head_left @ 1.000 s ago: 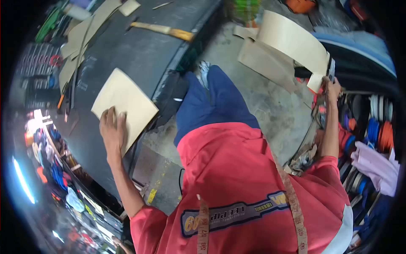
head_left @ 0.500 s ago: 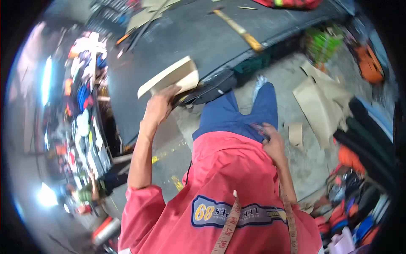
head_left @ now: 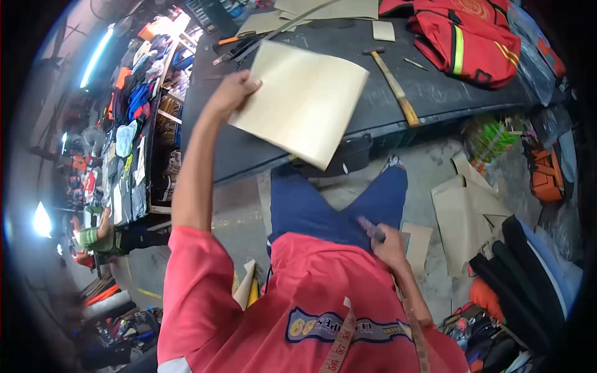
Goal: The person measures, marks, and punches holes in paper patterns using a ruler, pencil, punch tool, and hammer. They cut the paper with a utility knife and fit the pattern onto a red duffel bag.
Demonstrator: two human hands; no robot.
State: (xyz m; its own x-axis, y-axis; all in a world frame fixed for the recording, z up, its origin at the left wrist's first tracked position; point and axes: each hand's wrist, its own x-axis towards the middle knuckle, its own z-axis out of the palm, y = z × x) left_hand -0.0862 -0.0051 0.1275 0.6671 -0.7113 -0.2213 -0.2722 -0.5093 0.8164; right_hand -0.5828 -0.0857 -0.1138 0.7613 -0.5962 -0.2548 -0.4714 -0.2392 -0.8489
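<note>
A pale cream sheet [head_left: 305, 102] is lifted over the front edge of the dark table, slightly curved. My left hand [head_left: 236, 93] pinches it at its left edge, thumb on top. Near my right thigh, my right hand [head_left: 388, 245] is closed around a small dark tool [head_left: 370, 229], blurred by motion, its kind unclear. A hammer [head_left: 396, 90] with a wooden handle lies on the table to the right of the sheet. Behind it lies a small cream piece [head_left: 384, 31].
A red bag [head_left: 463, 43] lies on the table [head_left: 280, 155] at the right. More cream sheets [head_left: 329, 9] are at the back. Cream scraps [head_left: 460, 217] and dark rolls [head_left: 522, 273] are on the floor at the right. Another person [head_left: 99, 236] is far left.
The sheet has risen off the table in my left hand and opened out flatter. My right hand has come from the far right to my thigh. The view has turned, showing the red bag.
</note>
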